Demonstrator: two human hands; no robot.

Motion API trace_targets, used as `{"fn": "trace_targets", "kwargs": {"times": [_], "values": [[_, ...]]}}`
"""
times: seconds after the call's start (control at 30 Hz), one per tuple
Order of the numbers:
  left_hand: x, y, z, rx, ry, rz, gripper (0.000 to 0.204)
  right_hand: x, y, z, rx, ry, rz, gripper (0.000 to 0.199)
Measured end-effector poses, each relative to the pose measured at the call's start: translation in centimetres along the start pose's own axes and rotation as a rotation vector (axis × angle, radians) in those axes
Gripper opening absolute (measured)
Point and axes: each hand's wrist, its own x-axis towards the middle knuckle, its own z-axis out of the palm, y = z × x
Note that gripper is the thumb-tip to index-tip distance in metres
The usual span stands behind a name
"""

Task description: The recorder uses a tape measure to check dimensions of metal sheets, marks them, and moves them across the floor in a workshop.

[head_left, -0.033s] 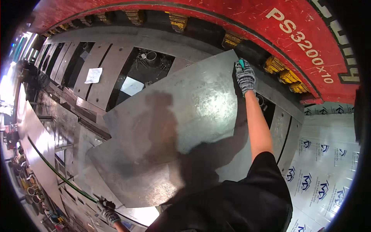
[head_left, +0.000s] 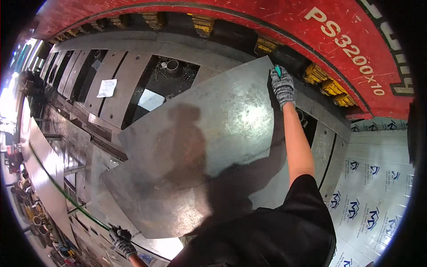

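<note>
A large grey metal sheet (head_left: 231, 111) lies slanted across the slotted machine bed, with my shadow over its middle. At its far right corner, my right hand (head_left: 283, 86) in a grey knitted glove is closed on the sheet's edge. A small teal patch shows at its fingers; I cannot tell whether it belongs to the glove. Low on the left, my gloved left hand (head_left: 121, 241) is closed at the near end of a long thin green strip (head_left: 66, 196), which curves away to the upper left. Its fingertips are partly hidden.
A red machine beam (head_left: 249, 15) with yellow clamps (head_left: 203, 25) spans the far side. A white paper (head_left: 106, 88), a white plate (head_left: 151, 100) and a metal ring (head_left: 172, 65) lie on the bed. White printed wrapping (head_left: 373, 178) stands at right.
The green strip and my left hand have shifted very slightly in the view. My right hand stays at the sheet's corner.
</note>
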Motion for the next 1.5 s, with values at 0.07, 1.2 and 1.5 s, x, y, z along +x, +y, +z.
{"fn": "trace_targets", "kwargs": {"times": [0.07,1.2,1.5], "values": [[0.4,0.3,7.5,0.362,0.342,0.48,0.038,1.8,0.2,0.0,0.102,-0.052,-0.018,0.045],[-3.3,-4.3,34.5,0.994,-1.033,0.233,0.031,-1.4,-2.5,-3.1,0.182,0.126,0.131,0.042],[-11.0,-9.8,31.9,0.843,-0.856,-0.584,0.034,-0.7,-0.9,-2.4,0.663,-0.245,0.319,0.048]]}}
